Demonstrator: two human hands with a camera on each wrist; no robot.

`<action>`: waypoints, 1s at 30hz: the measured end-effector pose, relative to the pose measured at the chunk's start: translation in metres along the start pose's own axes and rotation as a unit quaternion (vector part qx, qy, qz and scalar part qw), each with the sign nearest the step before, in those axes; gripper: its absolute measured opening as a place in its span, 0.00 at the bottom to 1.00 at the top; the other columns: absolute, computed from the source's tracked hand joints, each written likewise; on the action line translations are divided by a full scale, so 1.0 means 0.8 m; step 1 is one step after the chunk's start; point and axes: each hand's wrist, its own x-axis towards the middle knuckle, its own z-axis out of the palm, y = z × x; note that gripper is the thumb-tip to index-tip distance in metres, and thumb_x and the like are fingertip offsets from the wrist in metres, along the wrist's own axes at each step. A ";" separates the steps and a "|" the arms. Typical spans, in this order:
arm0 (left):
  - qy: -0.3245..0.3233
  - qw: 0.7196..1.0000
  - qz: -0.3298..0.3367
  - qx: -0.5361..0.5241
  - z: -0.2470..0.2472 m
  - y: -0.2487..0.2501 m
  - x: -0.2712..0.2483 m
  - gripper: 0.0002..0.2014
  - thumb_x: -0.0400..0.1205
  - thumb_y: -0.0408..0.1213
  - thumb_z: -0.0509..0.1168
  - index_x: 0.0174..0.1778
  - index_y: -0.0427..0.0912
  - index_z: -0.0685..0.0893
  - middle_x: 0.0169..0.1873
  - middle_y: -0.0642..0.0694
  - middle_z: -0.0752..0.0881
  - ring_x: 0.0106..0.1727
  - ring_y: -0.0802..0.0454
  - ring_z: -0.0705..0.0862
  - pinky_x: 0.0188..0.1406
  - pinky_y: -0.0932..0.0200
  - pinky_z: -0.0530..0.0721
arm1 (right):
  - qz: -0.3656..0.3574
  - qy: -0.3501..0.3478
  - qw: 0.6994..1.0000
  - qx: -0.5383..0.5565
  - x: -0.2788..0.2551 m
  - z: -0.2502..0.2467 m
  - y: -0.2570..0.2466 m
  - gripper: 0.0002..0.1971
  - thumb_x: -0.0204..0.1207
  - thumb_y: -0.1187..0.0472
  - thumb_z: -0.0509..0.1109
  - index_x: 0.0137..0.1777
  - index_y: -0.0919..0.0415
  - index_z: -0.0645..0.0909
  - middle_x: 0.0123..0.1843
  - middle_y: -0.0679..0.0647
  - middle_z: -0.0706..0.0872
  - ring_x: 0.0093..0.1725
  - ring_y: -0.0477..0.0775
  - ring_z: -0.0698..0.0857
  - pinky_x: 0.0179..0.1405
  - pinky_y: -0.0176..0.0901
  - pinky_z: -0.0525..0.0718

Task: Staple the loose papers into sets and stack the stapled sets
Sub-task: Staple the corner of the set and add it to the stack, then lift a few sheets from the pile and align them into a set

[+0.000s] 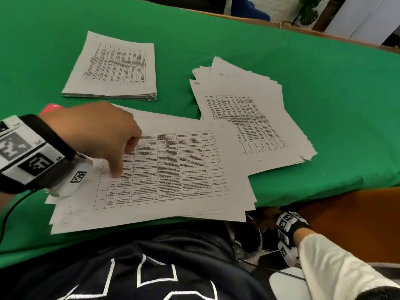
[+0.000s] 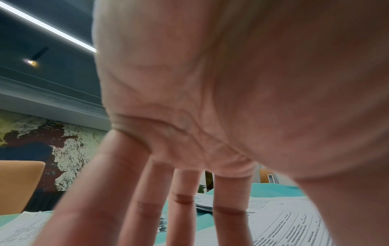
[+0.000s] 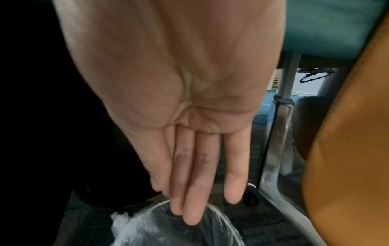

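Head view: a loose sheaf of printed papers (image 1: 173, 174) lies at the near edge of the table, its sheets fanned out of register and its near edge overhanging slightly. The left hand (image 1: 95, 131) rests on the sheaf's left part, fingers (image 2: 229, 196) straight and spread, tips pressing the top sheet. A neat squared stack (image 1: 112, 68) sits farther back to the left; a rougher, splayed pile (image 1: 249, 118) lies to the right, its near corner overlapped by the sheaf.

The right hand (image 1: 265, 221) hangs below the table edge, well apart from the papers. Right wrist view shows its fingers (image 3: 193, 191) straight and together, holding nothing, above a plastic-lined bin (image 3: 168, 221).

Assessment: sheets are light, limp and prone to sliding on one another. They should be squared first, then taken at a corner or short edge with thumb over and fingers under.

A red object (image 1: 53, 107) shows behind the left wrist; whether it is the stapler cannot be told.

The table carries a green cloth (image 1: 324, 105), likely to grip the bottom sheet. An orange chair (image 1: 346, 213) stands to the right, a potted plant (image 1: 307, 11) beyond.
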 end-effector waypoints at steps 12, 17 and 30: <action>0.029 0.999 -0.003 -0.037 -0.002 0.003 -0.014 0.25 0.61 0.62 0.85 0.47 0.60 0.83 0.46 0.60 0.81 0.48 0.57 0.78 0.42 0.55 0.80 | -0.260 -0.129 0.954 -0.072 -0.207 -0.094 -0.078 0.18 0.84 0.46 0.71 0.73 0.40 0.85 0.62 0.34 0.91 0.59 0.34 0.88 0.69 0.42 0.84; 0.046 0.998 -0.016 -0.037 -0.004 0.006 -0.028 0.24 0.68 0.59 0.84 0.55 0.59 0.84 0.52 0.59 0.82 0.58 0.53 0.80 0.31 0.59 0.62 | -0.374 -0.312 0.872 -0.047 -0.280 -0.182 -0.148 0.16 0.85 0.60 0.75 0.70 0.64 0.88 0.65 0.60 0.92 0.67 0.62 0.89 0.74 0.49 0.83; 0.111 0.987 0.015 -0.116 0.033 -0.008 -0.049 0.12 0.76 0.54 0.79 0.43 0.53 0.85 0.53 0.58 0.82 0.49 0.55 0.84 0.50 0.53 0.77 | -0.310 0.160 0.937 -0.010 -0.170 -0.308 -0.348 0.39 0.72 0.44 0.84 0.81 0.55 0.77 0.77 0.52 0.83 0.71 0.54 0.82 0.71 0.47 0.80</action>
